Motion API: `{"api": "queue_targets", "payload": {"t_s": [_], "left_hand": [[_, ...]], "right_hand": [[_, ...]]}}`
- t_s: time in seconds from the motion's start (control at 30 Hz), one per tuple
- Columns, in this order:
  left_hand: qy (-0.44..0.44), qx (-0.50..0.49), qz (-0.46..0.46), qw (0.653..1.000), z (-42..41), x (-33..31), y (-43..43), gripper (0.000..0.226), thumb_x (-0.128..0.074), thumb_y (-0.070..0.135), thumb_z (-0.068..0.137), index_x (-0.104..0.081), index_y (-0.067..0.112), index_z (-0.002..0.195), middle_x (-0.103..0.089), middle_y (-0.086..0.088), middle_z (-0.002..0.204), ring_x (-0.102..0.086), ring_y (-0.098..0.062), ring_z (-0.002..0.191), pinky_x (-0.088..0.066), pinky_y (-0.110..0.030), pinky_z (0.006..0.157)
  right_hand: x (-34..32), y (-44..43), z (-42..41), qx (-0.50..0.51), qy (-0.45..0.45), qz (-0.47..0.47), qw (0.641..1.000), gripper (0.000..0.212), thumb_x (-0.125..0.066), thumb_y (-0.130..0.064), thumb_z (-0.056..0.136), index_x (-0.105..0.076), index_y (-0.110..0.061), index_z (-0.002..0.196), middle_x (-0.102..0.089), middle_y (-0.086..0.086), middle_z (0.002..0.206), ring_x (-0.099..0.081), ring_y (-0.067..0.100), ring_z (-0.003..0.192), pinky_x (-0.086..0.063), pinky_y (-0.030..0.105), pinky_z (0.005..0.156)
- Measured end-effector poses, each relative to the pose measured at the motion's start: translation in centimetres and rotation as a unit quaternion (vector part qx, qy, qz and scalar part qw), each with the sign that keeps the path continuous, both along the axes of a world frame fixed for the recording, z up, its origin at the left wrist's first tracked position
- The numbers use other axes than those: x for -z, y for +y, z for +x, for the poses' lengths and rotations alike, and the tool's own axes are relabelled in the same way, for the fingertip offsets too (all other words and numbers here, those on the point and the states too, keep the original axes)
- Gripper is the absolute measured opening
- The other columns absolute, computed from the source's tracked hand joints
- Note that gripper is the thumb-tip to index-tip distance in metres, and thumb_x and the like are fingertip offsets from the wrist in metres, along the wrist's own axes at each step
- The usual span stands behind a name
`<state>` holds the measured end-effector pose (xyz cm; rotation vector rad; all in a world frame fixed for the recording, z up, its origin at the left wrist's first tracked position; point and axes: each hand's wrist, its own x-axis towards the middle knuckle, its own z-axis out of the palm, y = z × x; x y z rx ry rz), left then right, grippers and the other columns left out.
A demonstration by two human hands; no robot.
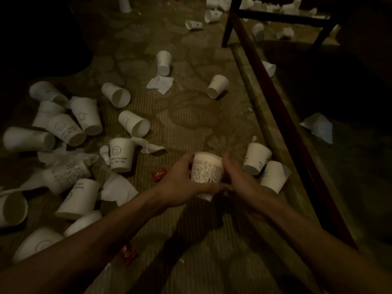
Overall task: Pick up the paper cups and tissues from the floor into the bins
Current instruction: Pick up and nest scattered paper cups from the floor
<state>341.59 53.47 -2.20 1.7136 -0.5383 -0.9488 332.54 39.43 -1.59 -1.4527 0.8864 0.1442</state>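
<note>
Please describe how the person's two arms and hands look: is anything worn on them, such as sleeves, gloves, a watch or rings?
Both forearms are bare as far as the frame shows, with no sleeve in view. The left hand and the right hand wear no gloves. No watch or bracelet shows on either wrist. The picture is too dark and blurred to tell about rings.

Two bare forearms in view, no sleeves, gloves, watch or rings; left hand [180, 183], right hand [239, 179].
</note>
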Motion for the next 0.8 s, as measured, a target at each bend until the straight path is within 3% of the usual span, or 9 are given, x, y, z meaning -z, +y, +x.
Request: {"api": "queue_targets", "payload": {"t_s": [0.07,0.1,0.17,0.23,0.37,0.47,0.6,0.7,0.8], "left_hand": [[-0.021,-0.037,0.001,0.999,0.2,0.2,0.4,0.081,-0.091,0.025,0.063,-0.045,0.032,0.130,-0.058,0.016,0.112,-0.062,0.014,0.086,-0.052,-0.010,0.059],[-0.027,-0.046,0.003,0.999,0.2,0.4,0.8,0.082,-0.092,0.030,0.061,-0.046,0.033,0.129,-0.059,0.015,0.113,-0.063,0.010,0.089,-0.054,-0.013,0.062],[-0.026,-0.058,0.012,0.998,-0.1,0.8,2.1,0.090,-0.091,0.043,0.053,-0.046,0.035,0.130,-0.061,0.012,0.119,-0.065,0.000,0.099,-0.059,-0.024,0.075],[-0.013,-0.068,0.027,0.997,-0.7,1.0,3.6,0.100,-0.086,0.055,0.042,-0.042,0.040,0.131,-0.059,0.013,0.122,-0.063,-0.005,0.107,-0.058,-0.033,0.086],[0.025,-0.106,0.049,0.993,-1.6,1.6,6.5,0.109,-0.087,0.057,0.037,-0.044,0.039,0.136,-0.061,0.013,0.121,-0.066,-0.004,0.101,-0.060,-0.034,0.085],[0.036,-0.133,0.074,0.988,-2.7,2.4,8.4,0.098,-0.088,0.057,0.040,-0.048,0.046,0.128,-0.061,0.015,0.118,-0.064,-0.004,0.104,-0.059,-0.033,0.086],[0.065,-0.168,0.083,0.980,-4.3,4.0,9.5,0.092,-0.095,0.040,0.052,-0.050,0.034,0.132,-0.061,0.008,0.121,-0.064,-0.010,0.106,-0.058,-0.041,0.090],[0.081,-0.169,0.091,0.978,-5.4,4.2,9.7,0.108,-0.089,0.049,0.040,-0.046,0.031,0.137,-0.059,0.010,0.122,-0.063,-0.006,0.104,-0.059,-0.031,0.082],[0.091,-0.157,0.085,0.980,-5.6,4.0,9.9,0.110,-0.090,0.049,0.038,-0.047,0.033,0.138,-0.059,0.012,0.123,-0.064,-0.004,0.102,-0.060,-0.025,0.075]], "right_hand": [[1.1,-2.3,1.1,0.047,0.059,-0.152,0.985,0.061,-0.036,-0.057,0.099,-0.039,-0.018,0.146,-0.046,0.009,0.147,-0.049,0.027,0.131,-0.044,0.046,0.105],[1.6,-3.6,1.4,0.049,0.090,-0.244,0.964,0.069,-0.041,-0.056,0.098,-0.030,-0.014,0.151,-0.038,0.013,0.153,-0.040,0.033,0.137,-0.037,0.049,0.110],[2.6,-5.8,1.6,0.006,0.137,-0.405,0.904,0.076,-0.052,-0.051,0.096,-0.025,-0.006,0.151,-0.032,0.020,0.154,-0.033,0.038,0.139,-0.032,0.050,0.113],[3.9,-7.9,1.7,-0.062,0.186,-0.465,0.864,0.070,-0.055,-0.046,0.095,-0.033,-0.002,0.146,-0.037,0.025,0.148,-0.035,0.041,0.136,-0.033,0.050,0.111],[5.4,-9.2,3.4,-0.129,0.241,-0.465,0.842,0.037,-0.051,-0.032,0.096,-0.056,-0.001,0.115,-0.057,0.027,0.121,-0.055,0.042,0.109,-0.047,0.049,0.095],[6.6,-8.4,3.9,-0.125,0.212,-0.510,0.824,0.036,-0.054,-0.023,0.098,-0.053,0.007,0.119,-0.050,0.033,0.128,-0.049,0.046,0.117,-0.045,0.051,0.099],[7.5,-7.6,4.0,-0.014,0.177,-0.473,0.863,0.060,-0.066,-0.022,0.092,-0.038,-0.001,0.141,-0.028,0.026,0.151,-0.032,0.044,0.136,-0.029,0.053,0.113],[7.7,-7.9,3.9,0.076,0.192,-0.393,0.896,0.084,-0.072,-0.024,0.087,-0.020,-0.004,0.150,-0.019,0.023,0.154,-0.030,0.043,0.138,-0.030,0.053,0.113],[7.9,-7.7,3.4,0.088,0.167,-0.362,0.913,0.099,-0.078,-0.023,0.083,-0.010,-0.008,0.153,-0.011,0.022,0.158,-0.021,0.043,0.143,-0.025,0.053,0.116]]}}
